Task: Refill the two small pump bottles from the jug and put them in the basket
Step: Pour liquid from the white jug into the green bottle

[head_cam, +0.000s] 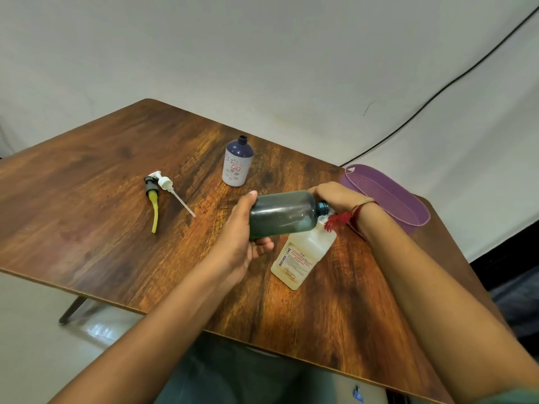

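A dark translucent pump bottle (281,214), its pump off, is held on its side above the table with its neck pointing right. My left hand (242,237) grips its base. My right hand (338,196) curls round its shoulder and neck. Right under the neck stands the cream jug (300,258) with a printed label; its top is hidden by my right wrist. The second small bottle (236,164), blue-topped with a white label, stands upright and uncapped further back. The purple basket (388,193) sits at the table's right edge.
Two removed pumps lie on the left of the wooden table (87,176): a white one (166,183) with a straight tube and a black one (152,196) with a yellow curved tube. A black cable (437,91) hangs on the wall behind.
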